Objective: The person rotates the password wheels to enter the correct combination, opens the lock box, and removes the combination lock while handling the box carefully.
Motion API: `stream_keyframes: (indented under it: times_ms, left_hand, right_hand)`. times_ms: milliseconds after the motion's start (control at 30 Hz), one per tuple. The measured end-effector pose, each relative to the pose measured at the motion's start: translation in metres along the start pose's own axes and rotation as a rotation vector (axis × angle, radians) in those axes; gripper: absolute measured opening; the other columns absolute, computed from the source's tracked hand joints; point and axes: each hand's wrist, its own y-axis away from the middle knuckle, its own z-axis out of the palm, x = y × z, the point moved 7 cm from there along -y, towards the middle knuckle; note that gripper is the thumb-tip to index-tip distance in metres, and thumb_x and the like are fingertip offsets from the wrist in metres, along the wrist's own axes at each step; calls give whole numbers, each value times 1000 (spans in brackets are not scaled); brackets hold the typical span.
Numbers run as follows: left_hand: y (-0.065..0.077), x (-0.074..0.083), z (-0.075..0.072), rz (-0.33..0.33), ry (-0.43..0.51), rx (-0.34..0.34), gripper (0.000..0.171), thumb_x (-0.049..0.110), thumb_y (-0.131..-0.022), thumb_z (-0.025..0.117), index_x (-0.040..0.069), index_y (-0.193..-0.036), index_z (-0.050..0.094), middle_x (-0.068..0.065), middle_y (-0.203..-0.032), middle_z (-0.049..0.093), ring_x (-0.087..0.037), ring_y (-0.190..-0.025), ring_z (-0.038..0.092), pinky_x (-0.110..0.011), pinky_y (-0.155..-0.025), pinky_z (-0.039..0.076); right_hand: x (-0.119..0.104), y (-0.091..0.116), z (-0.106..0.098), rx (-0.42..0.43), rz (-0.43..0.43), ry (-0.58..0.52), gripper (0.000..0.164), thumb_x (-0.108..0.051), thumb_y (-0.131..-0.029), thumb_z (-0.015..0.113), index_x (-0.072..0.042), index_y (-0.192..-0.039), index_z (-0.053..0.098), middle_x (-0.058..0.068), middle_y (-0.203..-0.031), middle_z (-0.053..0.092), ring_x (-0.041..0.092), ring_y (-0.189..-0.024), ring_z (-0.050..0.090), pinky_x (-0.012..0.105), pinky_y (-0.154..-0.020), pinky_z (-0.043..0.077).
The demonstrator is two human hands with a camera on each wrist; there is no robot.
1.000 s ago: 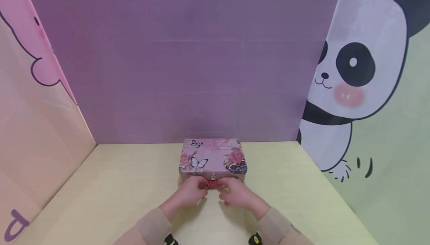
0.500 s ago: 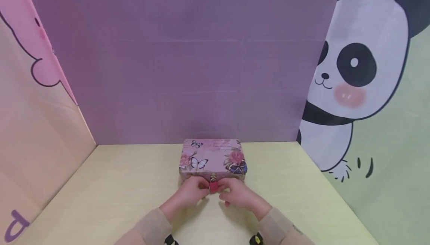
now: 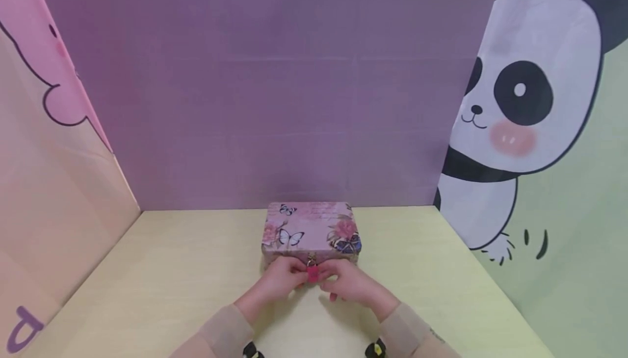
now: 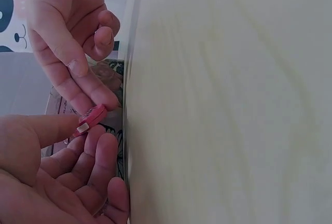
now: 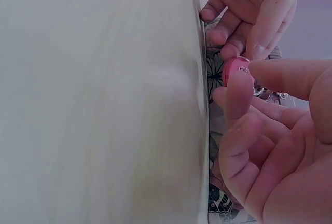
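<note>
A small red padlock (image 3: 313,274) hangs by its shackle from the gold clasp (image 3: 311,258) on the front of a pink tin box (image 3: 314,227) printed with butterflies and flowers. My left hand (image 3: 284,277) pinches the padlock's left side between thumb and fingers. From the other side, the thumb and forefinger of my right hand (image 3: 349,281) hold it. In the left wrist view, the padlock (image 4: 92,119) lies between left thumb and fingertips. The right wrist view shows the padlock (image 5: 238,72) at the fingertips of both hands, partly hidden by a right finger.
The box stands at the back of a pale wooden table (image 3: 196,271), close to a purple backdrop (image 3: 294,102). A panda is printed on the right side panel (image 3: 564,227), and a pink figure on the left one (image 3: 59,183).
The padlock has been drawn slightly down and to the right, so more of its shackle shows. My left fingers have shifted slightly right with it. The box stays in place.
</note>
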Motion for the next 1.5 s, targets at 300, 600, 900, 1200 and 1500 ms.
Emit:
stream_keyframes:
  times_ms: [300,600,900,1200,1500]
  left_hand:
    - [2,4,1,-26,-6,15,9,11,-95,68,3,-93,72,-8,-77,68,-13,-64,55,-26,-56,46]
    - [-1,1,2,-22,-16,27,12,9,-96,65,2,-92,73,-5,-77,67,-14,-67,58,-29,-59,50]
    - [-2,3,4,-53,-4,14,15,9,-99,61,1,-93,72,-6,-76,66,-13,-65,55,-28,-57,48]
    - [0,1,6,-81,43,5,19,12,-100,59,3,-87,70,-6,-71,61,-13,-59,49,-29,-53,43]
    - [2,-3,8,-106,126,17,19,12,-101,58,1,-89,70,-5,-69,59,-10,-55,45,-26,-50,39]
  right_hand:
    - [0,4,0,-8,7,-48,37,-5,-93,67,0,-130,63,12,-110,71,19,-59,63,25,-45,43]
    - [-5,7,-3,-15,10,-88,37,-3,-94,63,1,-131,63,13,-109,69,18,-61,62,27,-46,43]
    - [-4,9,-7,-11,2,-100,37,-8,-96,65,-4,-132,63,14,-112,70,17,-60,61,26,-46,43]
    - [1,12,-19,18,12,-81,37,-14,-97,67,1,-131,63,12,-103,71,16,-60,56,26,-51,46]
    - [7,17,-27,28,47,-157,43,-19,-97,66,6,-132,60,10,-90,68,10,-52,43,21,-44,36]
